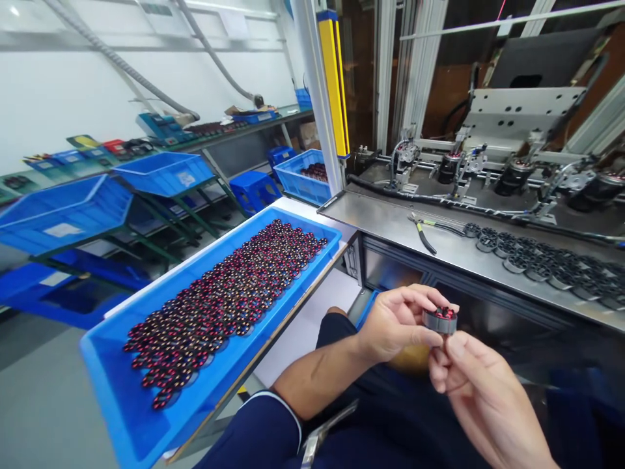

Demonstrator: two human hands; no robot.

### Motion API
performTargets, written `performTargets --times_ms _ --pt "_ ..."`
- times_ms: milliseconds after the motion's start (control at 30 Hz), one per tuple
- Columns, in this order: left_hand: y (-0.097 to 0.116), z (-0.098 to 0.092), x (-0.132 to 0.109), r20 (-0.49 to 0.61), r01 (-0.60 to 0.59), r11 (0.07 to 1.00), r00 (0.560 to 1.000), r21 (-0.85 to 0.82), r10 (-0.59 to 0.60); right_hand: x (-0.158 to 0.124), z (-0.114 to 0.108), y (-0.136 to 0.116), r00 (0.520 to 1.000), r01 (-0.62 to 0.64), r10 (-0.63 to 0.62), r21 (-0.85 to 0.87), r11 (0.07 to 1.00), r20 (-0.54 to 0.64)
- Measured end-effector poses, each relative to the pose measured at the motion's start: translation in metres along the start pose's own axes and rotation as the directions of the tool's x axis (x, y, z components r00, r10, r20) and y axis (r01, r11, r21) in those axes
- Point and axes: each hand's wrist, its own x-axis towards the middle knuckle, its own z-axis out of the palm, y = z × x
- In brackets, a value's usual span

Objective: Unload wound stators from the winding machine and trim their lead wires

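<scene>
A small round motor stator [441, 322], with a grey metal rim and red windings on top, is held in front of my body. My left hand [393, 322] grips its side, thumb on the near face and fingers over the top. From below, my right hand [481, 378] pinches at its underside with thumb and fingers together; exactly what part they grip is hidden. Beyond my hands, rows of similar dark round parts [551, 264] lie on the metal bench top [390, 225]. Pliers with green and black handles [424, 233] rest open near them.
To my left, a long blue tray [105, 391] holds many red-and-black wound parts. Further left, blue crates [166, 172] sit on green racks. A yellow safety post [334, 85] stands beside the machine [525, 107], whose fixtures line the bench's back.
</scene>
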Motion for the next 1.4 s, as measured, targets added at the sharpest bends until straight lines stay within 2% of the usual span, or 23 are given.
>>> performTargets --times_ms 100,233,300,433,467,533,567,600,667,700,733,767,800,867,1000,1067,1133,1200,1300,1367,1400 --pt "0.003 -0.001 0.0 0.042 -0.003 0.999 0.999 0.032 0.001 0.001 -0.003 0.0 0.998 0.049 -0.053 0.086 0.995 0.043" --pt "0.005 0.0 -0.003 0.132 0.017 0.993 0.991 0.113 -0.032 0.003 -0.002 0.002 0.994 0.027 -0.041 0.148 0.989 0.098" --pt "0.005 0.0 -0.003 0.162 -0.012 0.989 0.987 0.145 -0.012 0.005 -0.002 0.005 0.993 0.041 -0.059 0.176 0.983 0.099" --pt "0.009 -0.004 0.002 0.277 -0.168 0.959 0.956 0.23 0.101 0.007 -0.008 0.015 0.969 0.163 -0.182 0.12 0.979 0.167" --pt "0.012 -0.006 0.004 0.302 -0.242 0.93 0.941 0.278 0.155 0.007 -0.012 0.016 0.957 0.219 -0.228 0.073 0.973 0.179" --pt "0.018 -0.008 0.004 0.281 -0.38 0.824 0.918 0.421 0.28 0.008 -0.02 0.017 0.917 0.386 -0.373 -0.085 0.918 0.143" --pt "0.022 -0.008 0.002 0.249 -0.395 0.767 0.918 0.506 0.308 0.008 -0.025 0.017 0.874 0.487 -0.474 -0.205 0.849 0.11" --pt "0.025 -0.007 0.0 0.214 -0.358 0.73 0.934 0.582 0.287 0.009 -0.029 0.016 0.802 0.584 -0.59 -0.338 0.738 0.097" --pt "0.028 -0.002 -0.008 0.147 -0.191 0.732 0.981 0.654 0.125 0.01 -0.036 0.013 0.598 0.715 -0.783 -0.555 0.425 0.17" --pt "0.028 0.001 -0.011 0.13 -0.101 0.756 0.991 0.647 0.021 0.01 -0.038 0.011 0.505 0.739 -0.829 -0.617 0.271 0.242" --pt "0.027 0.004 -0.014 0.124 -0.026 0.786 0.99 0.618 -0.065 0.01 -0.04 0.01 0.44 0.745 -0.843 -0.65 0.151 0.31" --pt "0.026 0.006 -0.016 0.123 0.027 0.812 0.985 0.583 -0.121 0.01 -0.041 0.009 0.401 0.745 -0.841 -0.663 0.068 0.364" --pt "0.025 0.008 -0.017 0.122 0.055 0.828 0.982 0.558 -0.148 0.009 -0.042 0.009 0.387 0.742 -0.832 -0.67 0.026 0.397" --pt "0.024 0.009 -0.016 0.125 0.043 0.814 0.982 0.579 -0.141 0.005 -0.043 0.007 0.414 0.745 -0.811 -0.666 0.041 0.414" --pt "0.028 0.007 -0.012 0.154 -0.109 0.695 0.988 0.71 -0.002 -0.003 -0.047 0.001 0.547 0.752 -0.741 -0.618 0.23 0.389" --pt "0.03 0.006 -0.011 0.181 -0.157 0.678 0.983 0.719 0.036 -0.005 -0.048 -0.002 0.545 0.78 -0.729 -0.569 0.26 0.413" --pt "0.028 0.005 -0.012 0.191 -0.162 0.708 0.981 0.687 0.04 -0.005 -0.046 -0.003 0.529 0.796 -0.747 -0.542 0.271 0.403" --pt "0.023 0.005 -0.014 0.16 -0.112 0.789 0.987 0.604 0.018 -0.005 -0.043 -0.001 0.554 0.769 -0.761 -0.559 0.311 0.339" --pt "0.014 0.005 -0.017 0.107 -0.023 0.895 0.994 0.445 -0.027 -0.008 -0.041 0.006 0.64 0.692 -0.738 -0.578 0.432 0.214" --pt "0.012 0.005 -0.018 0.104 -0.05 0.896 0.995 0.441 0.005 -0.009 -0.046 0.01 0.715 0.617 -0.689 -0.572 0.54 0.121" --pt "0.013 0.004 -0.018 0.116 -0.101 0.869 0.992 0.484 0.05 -0.009 -0.051 0.012 0.758 0.564 -0.649 -0.568 0.599 0.067"
